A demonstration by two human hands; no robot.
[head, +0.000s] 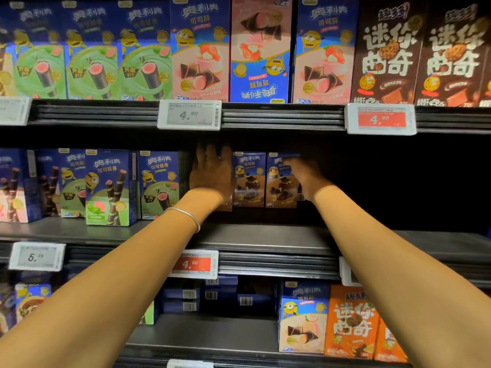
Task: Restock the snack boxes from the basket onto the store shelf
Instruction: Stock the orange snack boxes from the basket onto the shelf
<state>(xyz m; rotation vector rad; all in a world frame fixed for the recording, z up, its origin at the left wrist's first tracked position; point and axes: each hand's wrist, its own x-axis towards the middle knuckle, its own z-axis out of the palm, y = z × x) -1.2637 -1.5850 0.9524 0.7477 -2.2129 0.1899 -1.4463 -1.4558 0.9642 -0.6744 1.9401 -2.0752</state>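
Two blue-and-brown chocolate snack boxes (248, 179) stand upright side by side, deep on the middle shelf (265, 237). My left hand (212, 173) lies flat with straight fingers against the front of a third box just left of them, and that box is almost hidden behind the hand. My right hand (303, 176) curls round the right edge of the right-hand box (280, 185). The basket is out of view.
Green-filled snack boxes (159, 184) stand to the left on the same shelf, one (110, 187) further forward. Right of my right hand the shelf is dark and bare. Price tags (195, 264) line the shelf rails. Full rows fill the upper shelf (202, 49); more boxes (303, 317) sit below.
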